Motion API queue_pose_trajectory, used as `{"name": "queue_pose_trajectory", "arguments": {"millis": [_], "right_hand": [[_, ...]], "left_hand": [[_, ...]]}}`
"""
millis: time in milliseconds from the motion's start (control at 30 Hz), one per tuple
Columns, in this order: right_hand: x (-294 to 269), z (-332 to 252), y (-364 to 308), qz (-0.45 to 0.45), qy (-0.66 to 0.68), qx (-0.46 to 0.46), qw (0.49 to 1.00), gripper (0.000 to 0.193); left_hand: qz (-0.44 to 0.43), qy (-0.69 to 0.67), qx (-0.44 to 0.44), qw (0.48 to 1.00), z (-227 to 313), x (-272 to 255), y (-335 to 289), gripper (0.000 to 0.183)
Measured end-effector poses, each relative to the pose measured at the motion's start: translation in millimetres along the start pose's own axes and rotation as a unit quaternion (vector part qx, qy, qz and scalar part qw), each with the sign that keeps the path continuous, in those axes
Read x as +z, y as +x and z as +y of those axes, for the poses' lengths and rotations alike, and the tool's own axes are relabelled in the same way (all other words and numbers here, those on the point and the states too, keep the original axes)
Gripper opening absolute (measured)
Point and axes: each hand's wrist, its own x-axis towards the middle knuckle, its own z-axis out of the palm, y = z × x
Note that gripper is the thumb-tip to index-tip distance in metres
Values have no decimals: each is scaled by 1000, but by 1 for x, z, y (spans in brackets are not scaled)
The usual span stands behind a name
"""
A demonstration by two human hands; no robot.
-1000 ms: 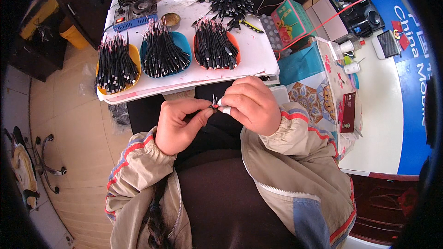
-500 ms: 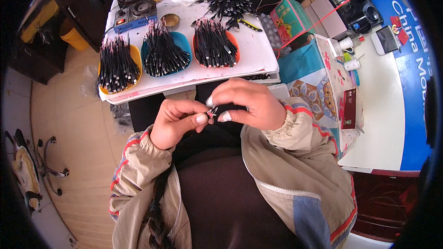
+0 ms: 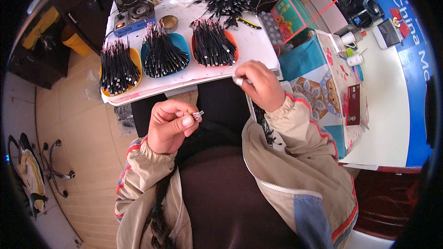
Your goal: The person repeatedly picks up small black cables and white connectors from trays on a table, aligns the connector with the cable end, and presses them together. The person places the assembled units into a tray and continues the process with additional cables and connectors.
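Over my lap, my left hand (image 3: 170,124) is closed, thumb pressed on the fingers. It pinches a short cable by its stripped end (image 3: 197,115), where fine red and white wires poke out; the rest of the cable is hidden in the hand. My right hand (image 3: 263,87) is raised near the table's front edge, thumb and forefinger together, their tips wrapped in white. Whether something small sits between them I cannot make out. Ahead, bundles of black cables fill a yellow tray (image 3: 135,56), a teal tray (image 3: 183,42) and a red-orange tray (image 3: 235,39).
On the white table (image 3: 194,76) stand a blue soldering pot (image 3: 134,25), a round tin (image 3: 169,21), a yellow-black cutter (image 3: 249,23) and a heap of black cables (image 3: 228,2). More cables (image 3: 266,129) hang beside my right sleeve. A counter with boxes and cups is at right.
My right hand has moved away from the wires, up and to the right, its fingers coming together. My left hand has shifted slightly left and down, still pinching the cable.
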Motion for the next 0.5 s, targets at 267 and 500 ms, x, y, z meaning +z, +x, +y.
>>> {"name": "queue_pose_trajectory", "arguments": {"millis": [267, 500], "right_hand": [[8, -28, -1, 18, 202, -84, 976, 34], [11, -37, 11, -23, 284, -65, 956, 12]], "left_hand": [[-30, -74, -48, 996, -9, -2, 4, 14], [-48, 32, -55, 997, 0, 2, 10, 12]]}}
